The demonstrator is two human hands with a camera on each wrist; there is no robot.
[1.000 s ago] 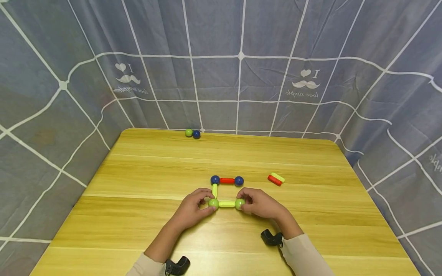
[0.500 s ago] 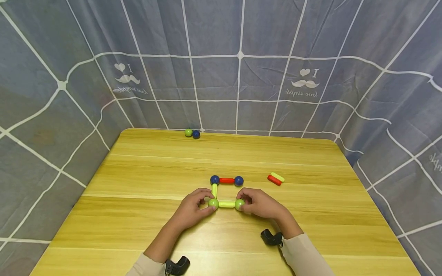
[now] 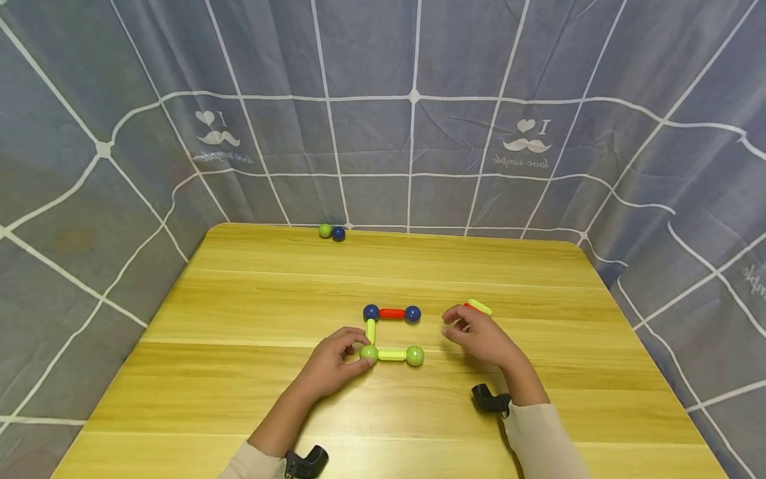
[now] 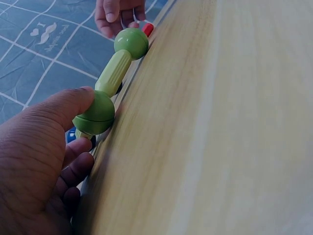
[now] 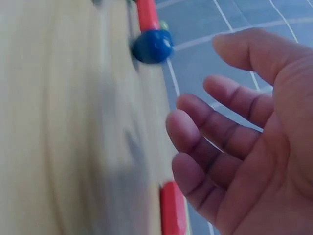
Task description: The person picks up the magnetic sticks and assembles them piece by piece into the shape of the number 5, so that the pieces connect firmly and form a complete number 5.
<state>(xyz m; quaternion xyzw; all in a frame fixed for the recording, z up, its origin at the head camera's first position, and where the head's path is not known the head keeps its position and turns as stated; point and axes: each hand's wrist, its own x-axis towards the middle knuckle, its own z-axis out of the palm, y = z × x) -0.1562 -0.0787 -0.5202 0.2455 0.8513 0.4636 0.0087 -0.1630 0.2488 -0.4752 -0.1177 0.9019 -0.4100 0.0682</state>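
My left hand point(image 3: 336, 362) pinches a green ball point(image 4: 97, 113) between thumb and fingers at the near left corner of a frame of balls and sticks. From that ball one yellow-green stick point(image 3: 392, 355) runs right to a second green ball point(image 3: 415, 356). Another yellow-green stick point(image 3: 371, 331) leads away to a blue ball point(image 3: 371, 312), which a red stick point(image 3: 391, 313) joins to a further blue ball point(image 3: 412, 314). Holding nothing, my right hand point(image 3: 481, 338) hovers with loosely bent fingers beside a loose red stick point(image 5: 173, 208) and a loose yellow-green stick point(image 3: 480, 307). It partly hides the red one in the head view.
At the far edge of the wooden table point(image 3: 269, 286) sit a loose green ball point(image 3: 325, 230) and a loose blue ball point(image 3: 338, 233), side by side. A grey curtain point(image 3: 371, 133) with white lines hangs around the back and sides.
My right hand has let go of the near right green ball and moved right and away, towards the loose sticks. The left hand stays on its ball.
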